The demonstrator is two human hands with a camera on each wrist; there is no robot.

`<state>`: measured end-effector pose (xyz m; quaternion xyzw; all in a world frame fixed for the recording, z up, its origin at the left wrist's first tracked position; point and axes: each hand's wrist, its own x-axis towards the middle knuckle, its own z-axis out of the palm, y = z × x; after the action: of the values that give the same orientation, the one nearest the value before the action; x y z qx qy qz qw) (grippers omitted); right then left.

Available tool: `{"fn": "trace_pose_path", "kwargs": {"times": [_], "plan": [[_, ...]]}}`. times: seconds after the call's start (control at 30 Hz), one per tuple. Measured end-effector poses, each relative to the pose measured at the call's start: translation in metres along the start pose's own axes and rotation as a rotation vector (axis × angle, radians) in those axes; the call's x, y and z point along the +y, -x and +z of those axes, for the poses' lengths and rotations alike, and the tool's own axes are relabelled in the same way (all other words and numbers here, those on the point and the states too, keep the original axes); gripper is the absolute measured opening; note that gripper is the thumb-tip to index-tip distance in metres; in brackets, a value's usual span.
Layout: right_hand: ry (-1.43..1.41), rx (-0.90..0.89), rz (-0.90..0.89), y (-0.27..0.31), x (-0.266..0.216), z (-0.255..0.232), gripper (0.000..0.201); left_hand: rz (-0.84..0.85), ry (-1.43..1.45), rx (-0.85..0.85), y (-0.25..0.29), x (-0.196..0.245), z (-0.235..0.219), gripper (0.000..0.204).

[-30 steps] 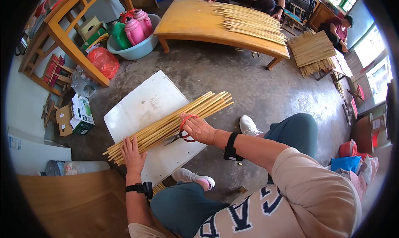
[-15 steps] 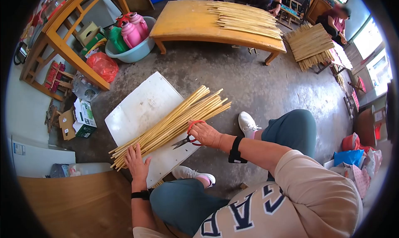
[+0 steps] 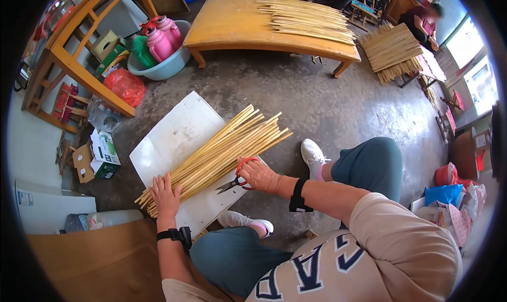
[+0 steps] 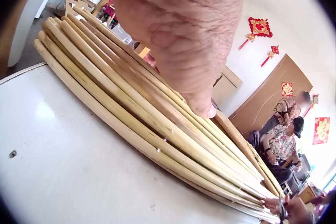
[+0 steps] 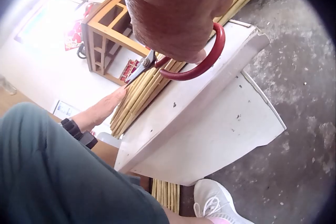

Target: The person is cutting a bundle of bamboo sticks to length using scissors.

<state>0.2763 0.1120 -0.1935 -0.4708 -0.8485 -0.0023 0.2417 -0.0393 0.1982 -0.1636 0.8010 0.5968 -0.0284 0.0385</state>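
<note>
A bundle of thin yellow sticks [image 3: 211, 157] lies slantwise over a white board [image 3: 174, 125], its far ends fanned out. My left hand [image 3: 166, 197] rests on the near end of the bundle, fingers extended over the sticks. At the bundle's right side, my right hand [image 3: 257, 174] holds red-handled scissors [image 3: 228, 186], their blades pointing left over the board. In the right wrist view the red handle loop [image 5: 210, 61] hangs around the hand, and the blades [image 5: 142, 67] lie close to the sticks. Its fingers are partly hidden there.
A low wooden table [image 3: 227, 25] with more sticks [image 3: 309, 21] stands ahead. Beyond are seated people and a stack of sticks [image 3: 393, 51]. At left are a basin [image 3: 163, 69] with flasks, a red bag [image 3: 124, 85] and a box [image 3: 104, 153]. White shoes [image 3: 312, 153] flank the board.
The bundle's far ends have spread apart. My right hand, with the scissors, has shifted slightly right and down; my left hand stays on the near end.
</note>
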Motion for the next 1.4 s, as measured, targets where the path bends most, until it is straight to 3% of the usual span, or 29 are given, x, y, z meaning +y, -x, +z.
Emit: {"fn": "trace_pose_path", "kwargs": {"times": [0.23,0.33,0.4,0.43,0.5,0.63,0.7,0.73,0.8,0.83,0.9,1.03,1.13,1.23,1.4], "plan": [[0.005,-0.004,0.03,0.008,-0.007,0.002,0.025,-0.057,0.013,-0.081,-0.014,0.006,-0.001,0.062],[-0.033,-0.038,0.061,0.012,-0.01,0.003,0.026,-0.041,0.037,0.052,-0.011,0.012,0.0,0.063],[-0.027,-0.076,0.073,0.017,-0.013,0.0,0.027,0.088,-0.026,0.173,-0.005,0.016,0.005,0.064],[-0.028,-0.075,0.072,0.019,-0.014,0.0,0.027,0.088,-0.028,0.174,-0.001,0.018,0.009,0.064],[-0.096,-0.096,0.11,0.022,-0.017,-0.001,0.027,0.264,-0.117,0.153,0.01,0.022,0.013,0.065],[-0.214,-0.102,0.18,0.029,-0.021,-0.018,0.029,0.263,0.04,0.049,0.031,0.027,0.016,0.065],[-0.519,-0.193,0.597,0.03,-0.027,-0.029,0.031,0.241,0.089,0.018,0.039,0.028,0.02,0.065],[-0.517,-0.194,0.596,0.033,-0.026,-0.022,0.031,0.24,0.091,0.019,0.043,0.028,0.021,0.065],[-0.837,0.16,0.95,0.037,-0.025,-0.008,0.029,0.252,0.152,0.024,0.05,0.029,0.022,0.064],[-0.833,0.162,0.951,0.035,-0.022,-0.007,0.029,0.255,0.154,0.025,0.053,0.031,0.022,0.064],[-0.618,0.145,1.124,0.026,-0.009,-0.006,0.025,0.278,0.125,0.103,0.057,0.034,0.02,0.066],[-0.657,0.153,1.144,0.003,0.014,-0.001,0.025,0.242,0.107,0.123,0.055,0.034,0.026,0.068],[-0.642,0.043,1.081,-0.022,0.036,0.002,0.022,0.198,0.113,0.179,0.041,0.029,0.032,0.069],[-1.181,0.048,1.154,-0.043,0.057,-0.004,0.023,0.1,0.117,0.219,0.017,0.023,0.03,0.068],[-1.271,0.073,1.238,-0.025,0.059,-0.024,0.023,-0.002,0.157,0.192,0.002,0.02,0.026,0.063]]}}
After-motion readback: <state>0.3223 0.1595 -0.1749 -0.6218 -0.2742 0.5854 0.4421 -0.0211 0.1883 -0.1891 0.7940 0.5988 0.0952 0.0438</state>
